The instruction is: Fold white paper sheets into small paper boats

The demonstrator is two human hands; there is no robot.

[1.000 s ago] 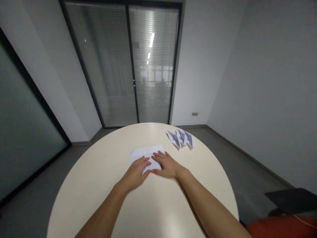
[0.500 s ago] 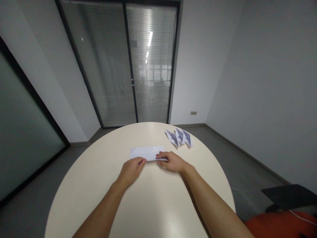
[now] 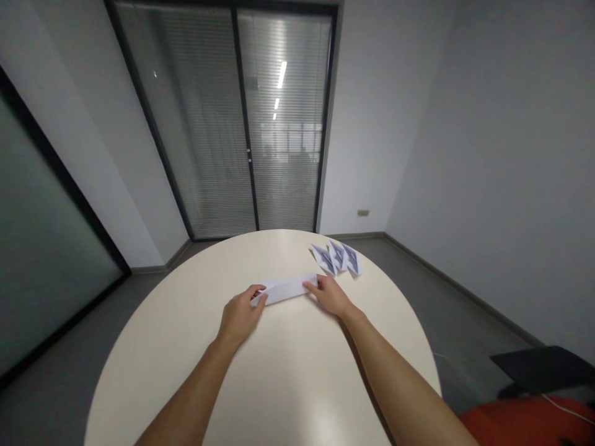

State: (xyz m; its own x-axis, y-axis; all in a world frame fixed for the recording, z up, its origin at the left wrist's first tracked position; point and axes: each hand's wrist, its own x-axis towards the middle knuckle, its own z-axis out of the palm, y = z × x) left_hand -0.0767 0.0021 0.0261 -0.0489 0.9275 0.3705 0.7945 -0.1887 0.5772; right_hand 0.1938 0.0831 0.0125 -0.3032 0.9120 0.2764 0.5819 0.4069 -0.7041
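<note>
A narrow strip of folded white paper lies across the round cream table, slightly higher at its right end. My left hand pinches its left end between thumb and fingers. On the right end my right hand has its thumb on top, the other fingers partly hidden behind the paper. Beyond my right hand, three folded paper pieces rest side by side near the table's far right edge.
Past the table stands a glass door with blinds in a dark frame. At the lower right are a black flat object and something red with a white cable.
The near edge of the paper has come up and over, so the sheet looks narrower. My left hand has shifted slightly left, and my right hand has turned to grip the right end.
</note>
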